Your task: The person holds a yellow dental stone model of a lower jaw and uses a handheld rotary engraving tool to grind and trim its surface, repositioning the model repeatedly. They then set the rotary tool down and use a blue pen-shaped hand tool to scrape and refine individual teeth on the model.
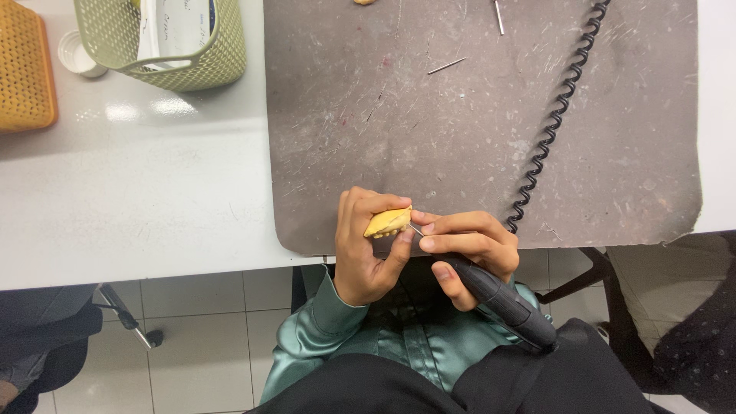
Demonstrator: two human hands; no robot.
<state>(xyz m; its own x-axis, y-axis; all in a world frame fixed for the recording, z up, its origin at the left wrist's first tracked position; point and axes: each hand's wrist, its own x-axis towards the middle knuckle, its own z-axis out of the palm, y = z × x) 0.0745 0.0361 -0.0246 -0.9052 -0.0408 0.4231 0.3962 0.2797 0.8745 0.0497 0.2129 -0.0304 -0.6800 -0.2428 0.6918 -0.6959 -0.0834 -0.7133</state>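
Two hands meet at the near edge of a grey mat point(475, 115); the left hand point(368, 249) pinches a small yellow cast point(388, 222) between fingers and thumb, just over the mat's edge. The right hand point(469, 249) wraps closed around a black handpiece point(502, 300), its thin bit touching the cast; a coiled cord point(556, 115) runs across the mat; a green basket point(172, 42) stands well apart on the white table point(130, 192).

I see one item of this kind: a white paper sheet or packet point(178, 29) with dark handwritten marks, standing upright inside the pale green perforated basket point(218, 65) at the top left of the counter point(138, 192). Its upper part is cut off by the frame edge. I cannot tell whether it is a package or a loose label. I find no signs or screens.
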